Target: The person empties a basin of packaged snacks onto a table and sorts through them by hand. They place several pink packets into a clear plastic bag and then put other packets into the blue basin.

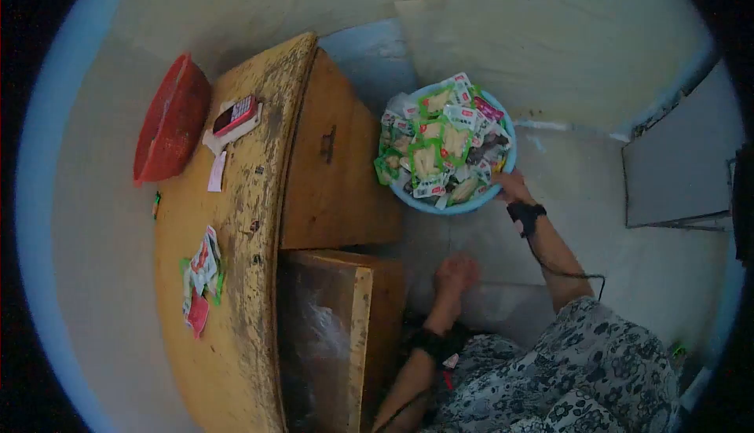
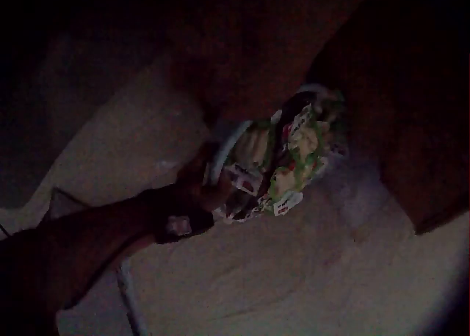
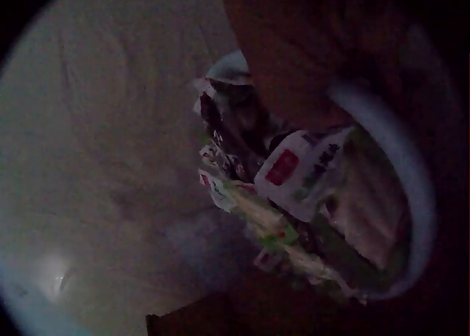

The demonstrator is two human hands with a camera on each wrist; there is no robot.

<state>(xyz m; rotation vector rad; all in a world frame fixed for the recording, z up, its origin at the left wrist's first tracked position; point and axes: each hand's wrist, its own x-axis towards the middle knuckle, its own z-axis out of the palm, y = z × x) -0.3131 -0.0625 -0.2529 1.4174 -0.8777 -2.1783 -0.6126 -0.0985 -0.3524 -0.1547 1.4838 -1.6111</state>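
A light-blue basin [image 1: 514,144] heaped with small snack packets [image 1: 444,138], white and green with pale contents, stands on the floor beside the desk. My right hand [image 1: 514,188] grips its near right rim; in the right wrist view the hand [image 3: 308,57] covers part of the basin's rim [image 3: 422,196], close over a white packet with a red label [image 3: 286,167]. My left hand [image 1: 457,274] hangs loosely curled in front of the basin, apart from it and holding nothing. The left wrist view is dark, with the right arm [image 2: 95,240] reaching to the basin.
A worn wooden desk [image 1: 236,236] stands at left, with an open compartment [image 1: 322,339] near me. On it are a red plastic basket [image 1: 169,130], a red mobile phone [image 1: 234,115] and some packets [image 1: 203,272]. At right is a grey panel [image 1: 679,158].
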